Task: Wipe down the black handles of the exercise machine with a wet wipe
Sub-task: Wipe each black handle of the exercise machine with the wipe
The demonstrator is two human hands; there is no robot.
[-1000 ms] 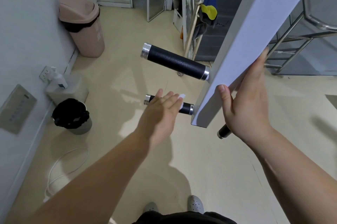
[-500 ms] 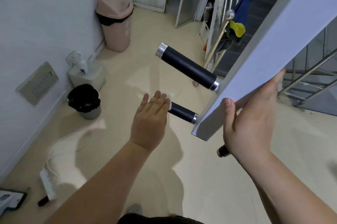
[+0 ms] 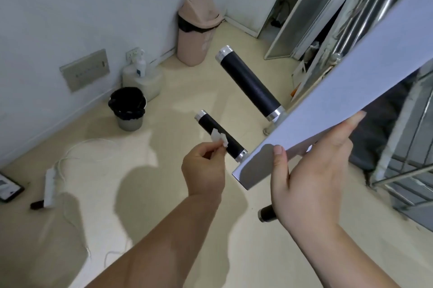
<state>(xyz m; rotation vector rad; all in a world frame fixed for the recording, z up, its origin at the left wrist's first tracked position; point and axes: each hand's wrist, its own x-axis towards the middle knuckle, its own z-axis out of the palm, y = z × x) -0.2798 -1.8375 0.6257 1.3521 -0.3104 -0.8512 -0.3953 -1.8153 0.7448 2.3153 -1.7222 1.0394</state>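
Pale floor (image 3: 164, 194) filled most of the room, with light walls on the left side. By the wall stood a pink bin (image 3: 198, 29) with a swing lid, and closer in was a small black bin (image 3: 127, 106) with a dark bag in it. Next to that sat a white jug (image 3: 143, 81) with a spray bottle (image 3: 139, 65) on top. On the floor lay a white power strip (image 3: 49, 185) with its thin cord looping away.

From the right, a flat grey beam (image 3: 339, 90) of the exercise machine slanted down across the view. Two black handles stuck out of its left side. The upper handle (image 3: 249, 83) was long, with silver ends, and nothing touched it. The lower handle (image 3: 220, 138) was shorter and nearer to the person.

The left hand (image 3: 203, 170) was curled, its fingers pinched shut on a small white wet wipe (image 3: 219, 137). The wipe was pressed on the middle of the lower handle.

The right hand (image 3: 311, 175) held the low end of the beam, thumb on top and fingers spread flat under it, not closed in a fist. Just below that hand, the tip of a third black handle (image 3: 267, 213) peeked out
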